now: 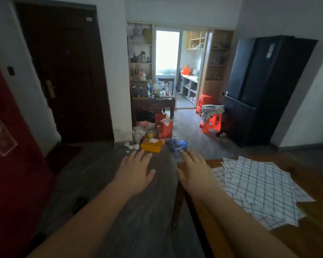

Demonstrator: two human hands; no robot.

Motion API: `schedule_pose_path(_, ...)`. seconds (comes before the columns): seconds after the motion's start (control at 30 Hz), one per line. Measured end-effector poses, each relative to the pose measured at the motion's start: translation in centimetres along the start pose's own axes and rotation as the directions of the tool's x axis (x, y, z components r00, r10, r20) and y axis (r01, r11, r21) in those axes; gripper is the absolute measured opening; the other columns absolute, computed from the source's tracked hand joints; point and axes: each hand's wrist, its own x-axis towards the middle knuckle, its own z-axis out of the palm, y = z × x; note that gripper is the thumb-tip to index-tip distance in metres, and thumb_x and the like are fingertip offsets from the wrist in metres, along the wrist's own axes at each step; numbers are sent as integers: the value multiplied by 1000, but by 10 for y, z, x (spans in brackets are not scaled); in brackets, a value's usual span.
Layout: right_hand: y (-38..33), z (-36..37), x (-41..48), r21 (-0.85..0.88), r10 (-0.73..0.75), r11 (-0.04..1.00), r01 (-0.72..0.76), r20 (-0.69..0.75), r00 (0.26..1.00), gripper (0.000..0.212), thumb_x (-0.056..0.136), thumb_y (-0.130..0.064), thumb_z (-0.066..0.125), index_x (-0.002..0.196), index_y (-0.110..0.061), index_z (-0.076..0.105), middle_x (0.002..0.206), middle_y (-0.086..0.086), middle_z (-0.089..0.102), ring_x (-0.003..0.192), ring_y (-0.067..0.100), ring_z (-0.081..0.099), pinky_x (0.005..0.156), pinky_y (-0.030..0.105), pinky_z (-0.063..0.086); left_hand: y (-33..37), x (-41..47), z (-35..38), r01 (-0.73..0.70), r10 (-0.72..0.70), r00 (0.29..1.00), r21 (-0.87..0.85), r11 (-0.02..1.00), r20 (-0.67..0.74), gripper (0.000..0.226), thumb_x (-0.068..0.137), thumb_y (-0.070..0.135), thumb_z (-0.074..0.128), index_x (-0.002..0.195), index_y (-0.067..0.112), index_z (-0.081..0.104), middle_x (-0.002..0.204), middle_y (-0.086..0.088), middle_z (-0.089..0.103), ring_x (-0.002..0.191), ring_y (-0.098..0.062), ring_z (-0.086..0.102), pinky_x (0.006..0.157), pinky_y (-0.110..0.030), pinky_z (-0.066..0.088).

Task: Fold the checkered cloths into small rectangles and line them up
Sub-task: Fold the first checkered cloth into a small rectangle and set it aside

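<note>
Several white checkered cloths (259, 187) lie flat and overlapping in a loose pile on the wooden table (317, 239) at the right. My left hand (136, 170) is stretched out palm down over the floor, left of the table, fingers straight and holding nothing. My right hand (196, 172) is also palm down with straight fingers, above the table's far left corner, just left of the cloth pile. Neither hand touches a cloth.
Beyond the hands, clutter sits on the floor: a yellow tissue box (151, 145), a blue plastic bag (177, 145), a red carton (164, 127). Red stools (211, 121) and a black fridge (259, 90) stand at the right. A dark door (67, 75) is at the left.
</note>
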Motion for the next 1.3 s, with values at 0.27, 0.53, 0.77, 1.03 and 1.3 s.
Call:
schedule_pose_path(0.27,-44,62,135,-35,-38,999,40,71,997,70,101,-53,43,159,-32,11,168,-2,12,155,23,9,124,49,19,-106,110,14,23,-23,999,-3,1000,32,67,101,56,39,158,31,17,167,-2,18,154,-25,13,124,-50,19)
schedule_pose_path(0.53,-84,122,285,-25,18,1000,-15,115,993,71,100,-53,45,159,-32,11,168,-3,11,155,24,8,124,50,20,-211,244,12,43,-40,998,-47,998,55,68,101,54,42,159,30,15,168,0,14,155,-24,10,125,-48,17)
schedule_pose_path(0.77,-94,168,390,27,33,999,-37,128,991,70,101,-53,45,159,-32,11,168,-3,11,155,23,8,124,46,18,-270,349,23,67,-64,996,-47,997,62,69,101,54,42,159,31,13,168,0,14,155,-23,9,125,-47,15)
schedule_pose_path(1.03,-67,236,558,121,-28,993,16,96,995,70,99,-52,48,158,-33,15,167,-4,17,155,21,11,123,47,19,-298,506,56,91,-91,993,4,996,75,67,101,53,43,158,32,15,167,1,17,155,-23,10,125,-47,15)
schedule_pose_path(1.3,4,269,729,129,13,991,-27,108,994,68,99,-54,45,158,-33,17,166,-3,19,154,22,12,123,50,22,-291,681,77,75,-76,987,16,997,143,68,102,53,43,159,31,13,168,0,13,155,-23,7,125,-46,10)
